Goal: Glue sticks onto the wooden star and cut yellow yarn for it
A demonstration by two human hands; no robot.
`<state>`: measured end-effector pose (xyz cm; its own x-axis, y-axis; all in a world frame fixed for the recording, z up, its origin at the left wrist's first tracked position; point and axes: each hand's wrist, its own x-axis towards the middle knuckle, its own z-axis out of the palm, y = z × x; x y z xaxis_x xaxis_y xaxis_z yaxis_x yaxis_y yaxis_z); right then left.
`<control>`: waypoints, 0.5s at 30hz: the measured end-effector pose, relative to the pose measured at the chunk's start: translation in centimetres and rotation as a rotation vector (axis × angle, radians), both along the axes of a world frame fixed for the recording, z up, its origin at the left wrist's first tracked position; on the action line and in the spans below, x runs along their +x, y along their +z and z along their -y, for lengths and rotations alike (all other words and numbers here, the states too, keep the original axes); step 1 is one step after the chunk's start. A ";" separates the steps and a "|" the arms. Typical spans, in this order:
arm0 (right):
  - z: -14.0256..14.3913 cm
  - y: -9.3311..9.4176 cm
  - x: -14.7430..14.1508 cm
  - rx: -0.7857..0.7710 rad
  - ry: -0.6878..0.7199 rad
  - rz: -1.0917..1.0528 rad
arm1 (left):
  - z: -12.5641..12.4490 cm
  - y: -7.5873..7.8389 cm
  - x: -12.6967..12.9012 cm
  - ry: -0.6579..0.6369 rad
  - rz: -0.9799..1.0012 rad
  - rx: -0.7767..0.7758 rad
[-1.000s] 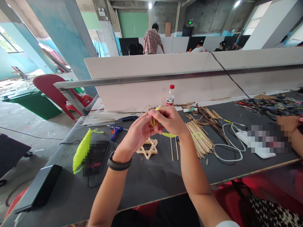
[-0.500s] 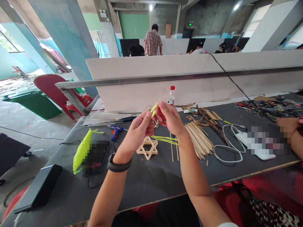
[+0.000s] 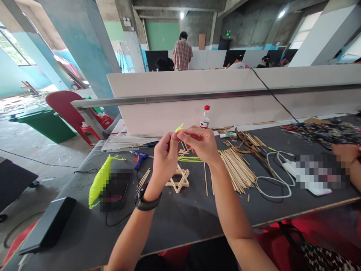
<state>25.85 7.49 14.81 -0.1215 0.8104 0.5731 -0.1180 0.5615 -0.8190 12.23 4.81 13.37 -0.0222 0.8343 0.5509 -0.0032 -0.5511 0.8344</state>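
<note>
Both my hands meet above the dark table, pinching a neon-yellow cord (image 3: 179, 128) whose end sticks up between the fingers. My left hand (image 3: 167, 152) is closed, thumb and forefinger pressed together. My right hand (image 3: 200, 143) pinches at the same spot, fingertips touching the left ones. Beneath them lies a star-shaped frame (image 3: 180, 184) of wooden sticks, partly covered by my left hand. Longer strands of yellow cord (image 3: 191, 159) stretch behind the right wrist. A pile of wooden sticks (image 3: 238, 169) rests to the right of my right forearm.
On the left are a blue glue gun (image 3: 139, 160), a yellow yarn bundle (image 3: 100, 180), a dark phone (image 3: 120, 192) and a black box (image 3: 49, 226). A bottle (image 3: 205, 117) stands behind my hands. White cable (image 3: 275, 196) and a co-worker's hand (image 3: 345, 154) are at right.
My hands have drawn together, the right fingers now meeting the left ones. Less of the yellow cord shows between them. The view has shifted slightly.
</note>
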 end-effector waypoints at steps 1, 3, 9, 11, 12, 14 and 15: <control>0.0 0.0 0.0 0.002 -0.005 -0.008 | 0.0 0.0 0.0 -0.002 -0.011 -0.002; 0.0 0.1 0.0 0.002 -0.025 -0.023 | 0.1 0.0 -0.1 -0.022 -0.021 -0.012; 0.0 0.2 -0.1 -0.005 -0.031 -0.076 | 0.4 0.4 -0.4 -0.075 -0.063 -0.017; 0.1 0.3 -0.1 -0.004 -0.022 -0.086 | 0.5 0.6 -0.6 -0.069 -0.092 0.006; 0.1 0.3 -0.1 -0.005 -0.025 -0.084 | 0.6 0.7 -0.6 -0.068 -0.104 0.016; 0.1 0.4 -0.1 -0.012 -0.039 -0.072 | 0.7 0.8 -0.7 -0.072 -0.118 0.023; 0.2 0.5 -0.1 -0.012 -0.044 -0.069 | 0.7 0.9 -0.7 -0.075 -0.122 0.022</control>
